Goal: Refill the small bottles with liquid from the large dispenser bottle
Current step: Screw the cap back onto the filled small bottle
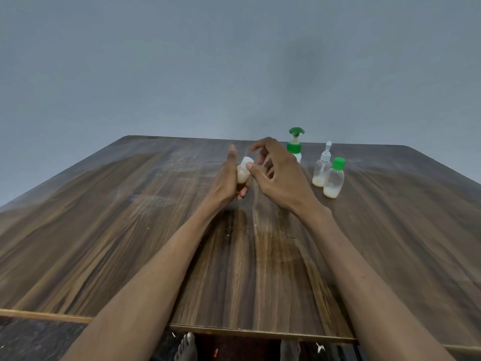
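My left hand holds a small clear bottle with a white cap and pale liquid, just above the middle of the wooden table. My right hand hovers right beside it, fingers spread, the thumb tip touching the cap. Behind my right hand stands the large dispenser bottle with a green pump head; its body is mostly hidden. To the right stand a small clear spray bottle with a white nozzle and a small bottle with a green cap, each with a little pale liquid at the bottom.
A plain grey wall rises behind the table's far edge. The near table edge runs across the bottom, with bare feet on the floor below it.
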